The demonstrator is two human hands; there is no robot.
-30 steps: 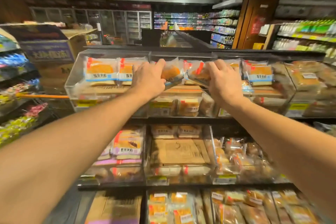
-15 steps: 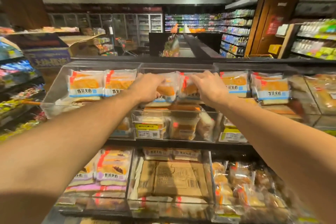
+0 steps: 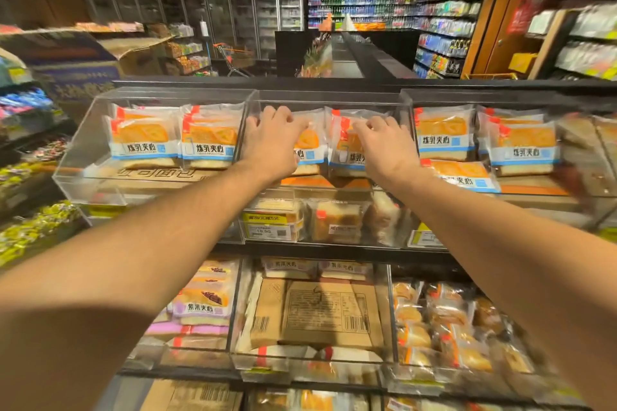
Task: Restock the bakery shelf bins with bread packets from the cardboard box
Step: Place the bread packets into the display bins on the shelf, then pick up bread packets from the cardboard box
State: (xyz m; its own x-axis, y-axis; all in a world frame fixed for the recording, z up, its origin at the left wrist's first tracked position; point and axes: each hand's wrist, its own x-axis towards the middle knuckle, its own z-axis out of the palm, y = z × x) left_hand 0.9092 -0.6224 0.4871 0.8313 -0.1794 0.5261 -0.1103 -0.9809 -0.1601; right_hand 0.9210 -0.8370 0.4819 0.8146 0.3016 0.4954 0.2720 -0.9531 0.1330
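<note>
Both arms reach into the middle clear bin (image 3: 330, 96) on the top shelf. My left hand (image 3: 272, 140) grips the top of an orange-and-white bread packet (image 3: 310, 145) standing upright in that bin. Right beside it stands a second bread packet (image 3: 345, 147), whose upper edge my right hand (image 3: 384, 147) pinches. Both hands cover part of their packets. The left bin (image 3: 80, 157) holds two matching packets (image 3: 143, 138), and the right bin (image 3: 564, 190) holds several more packets (image 3: 444, 133).
An open cardboard box (image 3: 133, 53) sits on the shelf top at the far left. Lower bins hold other bread packets (image 3: 203, 302) and flattened cardboard (image 3: 320, 310). Snack shelves (image 3: 26, 150) stand close on the left. An aisle with a shopping cart (image 3: 233, 57) lies beyond.
Both hands have carried their packets up and back into the middle top bin and stood them upright side by side. The view has moved closer to the shelf.
</note>
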